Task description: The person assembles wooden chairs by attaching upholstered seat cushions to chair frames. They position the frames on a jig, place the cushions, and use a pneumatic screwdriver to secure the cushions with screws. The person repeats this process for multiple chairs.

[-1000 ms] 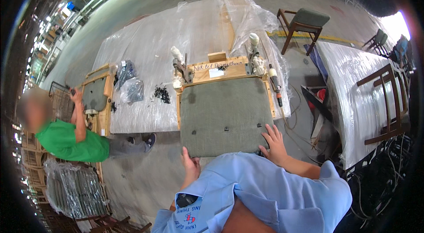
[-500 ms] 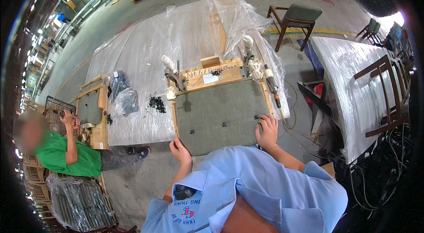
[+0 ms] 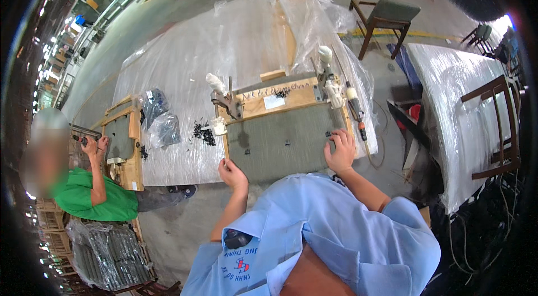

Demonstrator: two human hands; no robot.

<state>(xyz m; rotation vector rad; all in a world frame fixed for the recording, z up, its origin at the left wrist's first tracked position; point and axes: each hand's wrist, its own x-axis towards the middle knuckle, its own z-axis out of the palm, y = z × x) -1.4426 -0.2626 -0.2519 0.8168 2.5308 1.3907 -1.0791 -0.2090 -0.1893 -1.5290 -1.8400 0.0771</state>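
Observation:
A grey fabric-covered panel [image 3: 269,161] lies in a wooden jig [image 3: 300,101] in front of me, with three small black pieces [image 3: 287,143] in a row across it. At its left edge, my left hand [image 3: 233,175] is closed, thumb and fingers pinching the side. My right hand [image 3: 341,151] rests with fingers spread on the right side, close to the rightmost black piece. Two toggle clamps with white-wrapped handles, the left clamp [image 3: 224,100] and the right clamp [image 3: 326,74], stand on the jig. Part of the panel's near edge is hidden by my blue shirt.
Plastic film [image 3: 185,60] covers the large table. Loose black parts [image 3: 204,133] and plastic bags [image 3: 162,128] lie left of the jig; a power screwdriver [image 3: 356,108] lies right. A person in green [image 3: 101,195] works at the left. A chair [image 3: 386,18] stands beyond the table.
The panel has slid away from me beneath the jig's crossboard, and grey now shows behind it. Both hands have moved forward with it. The person at the left has shifted slightly.

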